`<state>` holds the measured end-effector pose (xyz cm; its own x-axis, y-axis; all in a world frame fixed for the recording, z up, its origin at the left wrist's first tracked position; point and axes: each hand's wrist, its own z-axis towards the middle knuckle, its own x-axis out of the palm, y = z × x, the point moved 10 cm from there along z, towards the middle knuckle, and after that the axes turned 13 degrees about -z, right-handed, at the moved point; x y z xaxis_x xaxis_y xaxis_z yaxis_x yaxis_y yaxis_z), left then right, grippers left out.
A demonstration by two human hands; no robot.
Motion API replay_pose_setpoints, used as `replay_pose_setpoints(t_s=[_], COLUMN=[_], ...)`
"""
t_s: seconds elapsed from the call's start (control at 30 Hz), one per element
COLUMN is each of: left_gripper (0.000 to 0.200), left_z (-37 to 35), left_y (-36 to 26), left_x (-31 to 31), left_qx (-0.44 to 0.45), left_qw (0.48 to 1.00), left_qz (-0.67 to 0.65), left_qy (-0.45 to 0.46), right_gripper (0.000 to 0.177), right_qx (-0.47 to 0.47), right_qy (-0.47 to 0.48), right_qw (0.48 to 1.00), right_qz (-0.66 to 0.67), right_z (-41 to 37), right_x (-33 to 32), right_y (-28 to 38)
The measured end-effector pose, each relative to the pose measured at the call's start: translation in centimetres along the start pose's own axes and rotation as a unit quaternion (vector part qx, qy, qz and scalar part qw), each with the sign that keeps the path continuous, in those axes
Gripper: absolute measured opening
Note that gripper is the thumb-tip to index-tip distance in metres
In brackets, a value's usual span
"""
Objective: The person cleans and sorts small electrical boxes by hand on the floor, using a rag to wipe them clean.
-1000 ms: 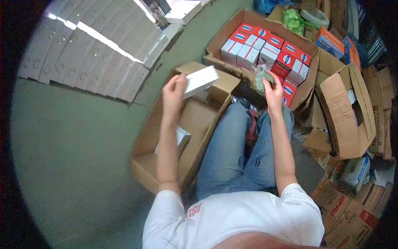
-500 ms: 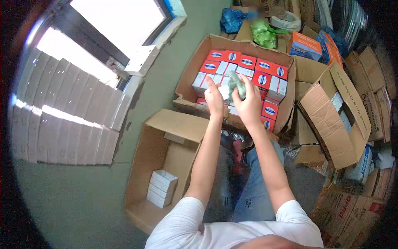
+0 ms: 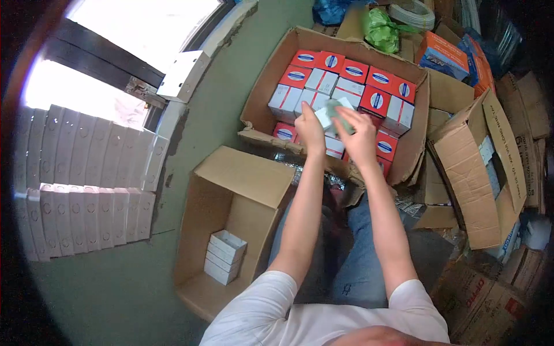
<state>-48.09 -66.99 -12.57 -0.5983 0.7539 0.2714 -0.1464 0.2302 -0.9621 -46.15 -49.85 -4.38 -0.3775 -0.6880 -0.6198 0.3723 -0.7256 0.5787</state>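
Note:
Over a large carton (image 3: 262, 138) filled with red-and-white small boxes (image 3: 378, 101), both my hands are raised close together. My left hand (image 3: 311, 131) grips a white plastic wall box (image 3: 325, 117), thumb pointing up along its side. In my right hand (image 3: 359, 135) is a grey-green cloth (image 3: 333, 108), bunched under the fingers and held against the white box. The fingers partly cover both things. At my left, an open carton (image 3: 202, 210) holds a short stack of similar white boxes (image 3: 224, 258).
Rows of white boxes (image 3: 86, 184) stand by the window, with another white box (image 3: 183, 76) on the ledge. To the right lie an open carton (image 3: 461, 173), an orange-and-blue fan box (image 3: 443, 56) and a green plastic bag (image 3: 382, 32). Flattened cardboard (image 3: 479, 300) lies lower right.
The view has shifted, showing more of the stacked boxes by the window. My right hand has turned over the cloth, which now shows less, pressed flatter against the white box.

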Motion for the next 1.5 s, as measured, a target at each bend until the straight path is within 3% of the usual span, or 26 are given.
replay_pose_setpoints(t_s=[0.1,0.13,0.23,0.27,0.4,0.53,0.57,0.63,0.73,0.83,0.87,0.97,1.07,1.1,1.13,1.17,1.43,1.5], left_gripper=[0.062,0.063,0.063,0.064,0.066,0.067,0.068,0.067,0.065,0.063,0.063,0.064,0.064,0.065,0.067,0.067,0.072,0.072], left_z=[-0.2,0.0,-0.5,-0.2,-0.3,-0.1,0.2,0.3,1.0,0.7,0.5,0.2,0.8,0.5,0.0,0.0,-0.4,-0.5], left_y=[1.6,1.1,-1.7,-1.5,0.7,0.1,0.3,-0.7,0.4,0.1,-0.6,0.1,1.2,0.7,1.2,1.1,-0.3,0.1], left_x=[0.3,0.5,1.5,1.5,1.3,0.7,0.6,-0.2,-1.4,-1.2,-0.9,-0.1,0.2,0.6,0.5,0.8,1.5,2.2], left_qx=[-0.082,-0.048,0.046,0.057,-0.026,0.008,0.035,0.08,0.043,0.015,0.047,0.026,0.02,0.012,-0.049,-0.042,0.012,0.007], left_qw=[0.989,0.995,0.995,0.995,0.996,0.999,0.998,0.988,0.999,1.0,0.996,0.999,0.999,0.999,0.997,0.998,0.996,0.993], left_qz=[-0.125,-0.088,0.052,0.055,-0.073,0.003,0.052,0.132,0.007,0.011,0.077,0.013,0.011,0.01,0.013,0.007,0.042,0.061], left_qy=[0.004,0.009,0.066,0.06,0.049,0.033,0.033,0.008,0.003,-0.002,-0.002,0.022,0.041,0.051,0.052,0.055,0.082,0.105], right_gripper=[0.029,0.032,0.032,0.028,0.023,0.024,0.028,0.029,0.032,0.034,0.033,0.032,0.029,0.028,0.028,0.028,0.033,0.03], right_qx=[-0.02,-0.049,0.156,0.147,-0.053,0.106,0.105,0.101,0.034,0.067,0.06,0.171,0.086,0.044,0.023,0.001,0.153,0.092], right_qy=[0.07,0.014,-0.015,-0.022,-0.041,0.02,0.016,0.1,0.134,0.113,0.061,0.034,0.063,0.051,0.038,0.023,-0.018,-0.003], right_qw=[0.995,0.997,0.988,0.988,0.994,0.994,0.994,0.989,0.984,0.98,0.993,0.979,0.993,0.994,0.994,0.994,0.985,0.994], right_qz=[0.074,0.05,0.006,0.039,0.092,0.011,0.03,0.029,0.112,0.146,0.086,0.101,0.058,0.087,0.097,0.107,0.073,0.063], right_z=[-0.8,-0.6,-0.4,-0.2,-0.2,0.3,0.2,0.3,-0.4,-0.2,-0.1,0.1,0.0,-0.4,-0.8,-0.9,-0.3,-0.4], right_x=[1.2,0.9,0.2,-0.2,0.0,0.9,1.2,1.2,2.9,2.7,2.2,0.7,0.8,1.1,1.3,1.3,-0.3,0.1], right_y=[2.1,1.5,-4.1,-3.9,2.0,-2.4,-3.4,-1.6,1.0,0.4,-0.6,-3.3,-0.5,0.9,1.7,2.3,-4.3,-2.4])
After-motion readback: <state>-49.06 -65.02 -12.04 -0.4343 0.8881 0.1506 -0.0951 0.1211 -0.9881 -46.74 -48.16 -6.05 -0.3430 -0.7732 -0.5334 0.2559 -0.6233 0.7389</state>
